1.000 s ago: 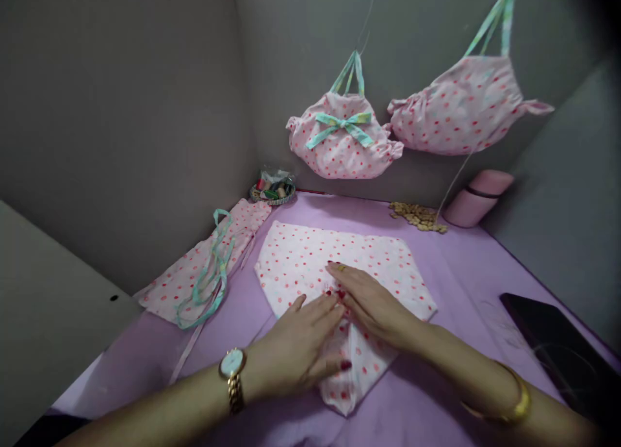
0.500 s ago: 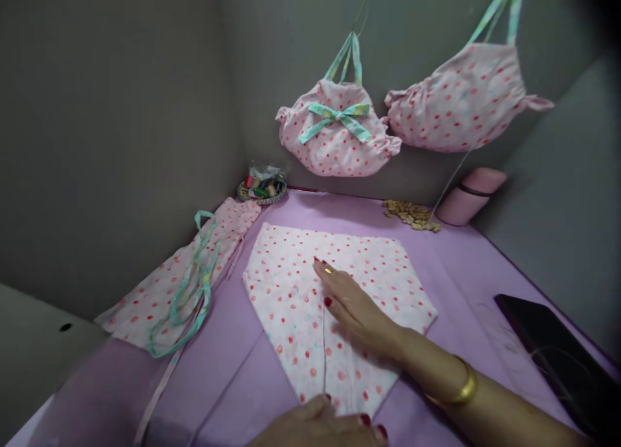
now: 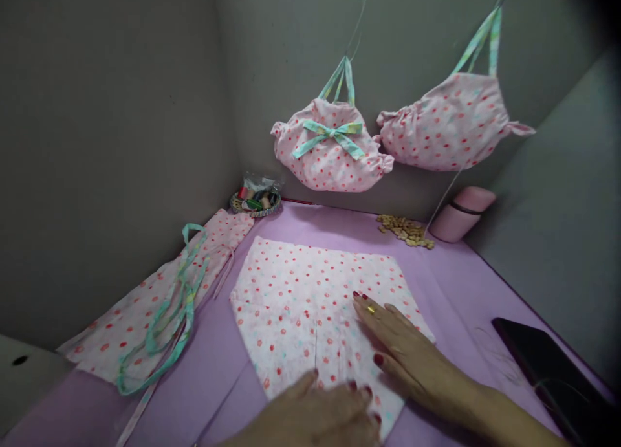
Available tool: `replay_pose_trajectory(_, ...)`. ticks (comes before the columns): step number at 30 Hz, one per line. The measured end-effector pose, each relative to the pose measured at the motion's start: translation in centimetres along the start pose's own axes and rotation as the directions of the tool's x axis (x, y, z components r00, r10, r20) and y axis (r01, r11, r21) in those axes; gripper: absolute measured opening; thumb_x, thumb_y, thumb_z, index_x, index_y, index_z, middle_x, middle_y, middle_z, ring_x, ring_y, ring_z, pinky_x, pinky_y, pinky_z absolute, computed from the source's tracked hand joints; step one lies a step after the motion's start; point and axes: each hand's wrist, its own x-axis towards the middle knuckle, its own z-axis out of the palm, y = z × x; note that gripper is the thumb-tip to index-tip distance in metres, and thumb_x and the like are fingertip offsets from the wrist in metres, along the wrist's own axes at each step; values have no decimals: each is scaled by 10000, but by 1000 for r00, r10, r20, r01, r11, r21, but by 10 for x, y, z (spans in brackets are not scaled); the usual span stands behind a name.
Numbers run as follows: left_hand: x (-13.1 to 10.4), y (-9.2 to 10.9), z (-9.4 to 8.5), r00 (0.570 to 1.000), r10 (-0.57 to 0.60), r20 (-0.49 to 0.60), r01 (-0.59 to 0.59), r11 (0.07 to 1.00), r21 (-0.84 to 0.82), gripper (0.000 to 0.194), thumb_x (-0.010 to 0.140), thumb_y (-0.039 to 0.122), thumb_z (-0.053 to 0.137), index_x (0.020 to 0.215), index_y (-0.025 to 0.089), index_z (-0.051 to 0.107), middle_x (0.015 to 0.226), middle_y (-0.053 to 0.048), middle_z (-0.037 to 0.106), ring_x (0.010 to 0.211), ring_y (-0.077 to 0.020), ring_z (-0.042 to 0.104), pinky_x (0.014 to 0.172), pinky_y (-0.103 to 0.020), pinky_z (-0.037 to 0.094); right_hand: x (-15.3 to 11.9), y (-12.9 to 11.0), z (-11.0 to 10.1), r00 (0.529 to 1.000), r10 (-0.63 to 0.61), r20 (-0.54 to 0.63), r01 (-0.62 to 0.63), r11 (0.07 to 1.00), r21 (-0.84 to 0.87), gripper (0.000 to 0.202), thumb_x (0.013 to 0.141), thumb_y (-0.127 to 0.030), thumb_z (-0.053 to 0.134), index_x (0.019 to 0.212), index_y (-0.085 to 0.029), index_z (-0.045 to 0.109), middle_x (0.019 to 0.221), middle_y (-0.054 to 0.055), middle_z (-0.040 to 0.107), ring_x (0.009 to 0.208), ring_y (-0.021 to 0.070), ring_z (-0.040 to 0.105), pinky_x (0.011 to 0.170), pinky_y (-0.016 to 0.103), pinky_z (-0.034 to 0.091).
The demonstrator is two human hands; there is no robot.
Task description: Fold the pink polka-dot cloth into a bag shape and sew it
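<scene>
A white cloth with red and pink dots (image 3: 286, 285) lies folded on the lilac table cover, with a seam or fold line running down its middle. My right hand (image 3: 400, 343), a gold ring on one finger, rests flat on the cloth's right part with its fingers stretched out. Over the lower edge of the cloth lies my left hand (image 3: 315, 411), palm down, fingers spread; the frame's bottom cuts it off. Neither hand grips anything.
A dotted cloth (image 3: 121, 317) with green straps (image 3: 187, 292) lies left. Behind are a basket of thread spools (image 3: 257, 202), yellowish pieces (image 3: 405, 230) and a pink cylinder (image 3: 463, 214). Two dotted bags (image 3: 334, 156) (image 3: 451, 123) hang above. A dark phone-like object (image 3: 543, 363) lies right.
My right hand has slid to the right and nearer over the cloth. My left hand has come further into view at the bottom. The whole view has shifted slightly.
</scene>
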Motion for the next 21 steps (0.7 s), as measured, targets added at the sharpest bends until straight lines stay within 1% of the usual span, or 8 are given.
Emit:
replay_pose_trajectory(3,18,-6,-23,1000,23,-16,-24,999,-27,480,945,355,290,1407,234,237,1435,-52,352,1317,-191,321,1110,-430,198,-5,1,8,999,-47,11,47,998,-33,632,913,-351,406,1444,-272,71,1474,50,208,1341,231,222,1061,488,266)
replay_pose_trajectory(5,30,-9,-27,999,35,-27,-36,999,-34,511,921,407,335,1380,184,302,1422,-87,377,1315,-211,323,1112,-435,177,-12,-3,16,999,-41,-24,39,997,-70,641,911,-266,393,1443,-260,35,1464,58,227,1327,224,264,1039,472,322)
replay_pose_trajectory(7,41,-11,-24,998,-28,-55,26,999,-39,535,904,419,361,1362,143,329,1413,-120,388,1307,-216,336,1099,-404,224,-20,-10,22,997,-13,-80,3,992,-130,680,894,-213,394,1443,-232,-8,1458,83,224,1312,236,298,1006,463,375)
replay_pose_trajectory(9,48,-13,-18,993,-104,-58,103,994,-31,596,886,440,393,1375,113,296,1434,-152,338,1322,-239,303,1088,-415,250,-27,-17,24,994,-22,-103,4,985,-173,739,878,-258,438,1443,-180,-32,1448,120,223,1300,264,317,979,454,410)
replay_pose_trajectory(14,54,-22,-5,982,-178,55,176,984,42,736,858,587,310,1387,77,285,1467,-205,178,1367,-324,114,1077,-563,161,-37,-19,16,984,-175,43,179,974,-136,840,865,-336,509,1424,-207,-104,1389,92,350,1248,239,407,970,406,431)
replay_pose_trajectory(17,54,-26,-1,977,-192,88,189,981,43,762,862,596,267,1412,71,210,1477,-194,122,1373,-310,67,1087,-544,153,-49,-2,13,998,16,65,-8,992,-126,881,837,-490,507,1435,-193,-68,1441,116,238,1297,280,312,991,455,397)
replay_pose_trajectory(19,54,-28,1,976,-195,93,192,981,40,766,858,595,288,1422,88,178,1482,-180,110,1375,-299,56,1094,-530,149,-62,12,13,984,175,16,-171,973,-158,828,858,-487,467,1442,-209,-51,1462,110,188,1310,287,275,996,479,386)
replay_pose_trajectory(21,54,-28,2,976,-198,85,196,980,37,765,858,591,302,1425,97,162,1485,-175,116,1377,-293,55,1096,-527,144,-71,24,14,966,256,-38,-259,946,-195,780,875,-445,446,1444,-245,-49,1463,97,206,1301,291,297,978,507,398)
